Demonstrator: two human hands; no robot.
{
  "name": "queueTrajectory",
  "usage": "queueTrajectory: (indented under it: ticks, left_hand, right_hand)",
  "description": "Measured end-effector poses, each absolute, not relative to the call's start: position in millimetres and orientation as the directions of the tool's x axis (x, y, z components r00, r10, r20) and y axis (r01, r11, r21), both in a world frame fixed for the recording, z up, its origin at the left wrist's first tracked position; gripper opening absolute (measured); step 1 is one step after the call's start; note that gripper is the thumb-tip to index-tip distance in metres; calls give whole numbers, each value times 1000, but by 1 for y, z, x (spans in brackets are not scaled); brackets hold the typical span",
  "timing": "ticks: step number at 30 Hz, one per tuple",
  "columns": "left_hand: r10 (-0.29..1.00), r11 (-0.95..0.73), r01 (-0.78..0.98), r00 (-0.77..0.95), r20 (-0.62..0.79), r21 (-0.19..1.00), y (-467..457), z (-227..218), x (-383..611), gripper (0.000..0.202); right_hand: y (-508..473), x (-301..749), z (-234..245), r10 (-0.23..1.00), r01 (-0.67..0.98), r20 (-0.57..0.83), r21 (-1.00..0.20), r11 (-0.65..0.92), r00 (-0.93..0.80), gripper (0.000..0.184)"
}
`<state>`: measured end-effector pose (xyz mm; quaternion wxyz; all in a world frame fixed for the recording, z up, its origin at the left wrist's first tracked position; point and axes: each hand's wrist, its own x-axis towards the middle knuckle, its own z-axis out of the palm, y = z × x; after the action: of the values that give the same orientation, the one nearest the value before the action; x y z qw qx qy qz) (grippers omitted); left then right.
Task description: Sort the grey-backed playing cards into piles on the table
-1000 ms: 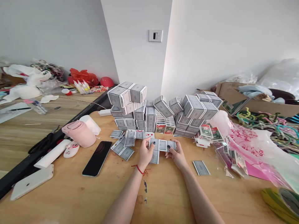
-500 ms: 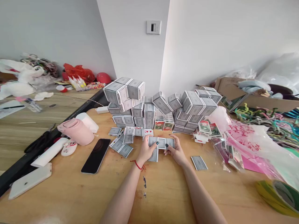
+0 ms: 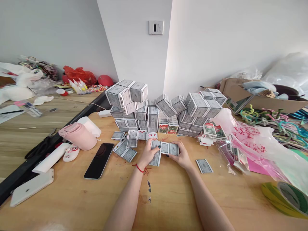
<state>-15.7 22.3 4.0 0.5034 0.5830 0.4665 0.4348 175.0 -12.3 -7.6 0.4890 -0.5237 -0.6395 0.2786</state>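
Between my two hands is a joined row of patterned playing cards, backs up, with one part hanging down toward me on the left. My left hand pinches its left end, the thumb lying on top. At the other end, the fingers of my right hand close around the right edge. Just beyond stand cubes folded from cards, stacked in a wall with taller piles at both sides. Several loose cards lie left of my hands, some face up. One flat card piece rests to the right.
A black phone, a pink cup and a white phone-like slab lie on the left. On the right are card boxes, a pink-printed plastic bag and a yellow-green tape roll. A cardboard box stands behind.
My right thumb has moved from the top of the card row to its near right edge. My left hand keeps its hold. The view has shifted slightly.
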Motion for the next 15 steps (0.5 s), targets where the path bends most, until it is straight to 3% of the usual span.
queueTrajectory:
  ticks: [9, 15]
  left_hand:
    - [941, -94, 132, 334, 45, 987, 24, 2, -23, 30]
    - [958, -106, 143, 280, 62, 984, 23, 2, -21, 31]
  right_hand:
    - [-15, 181, -2, 967, 351, 218, -902, 251, -131, 54]
    - [-17, 174, -5, 965, 412, 262, -876, 251, -32, 53]
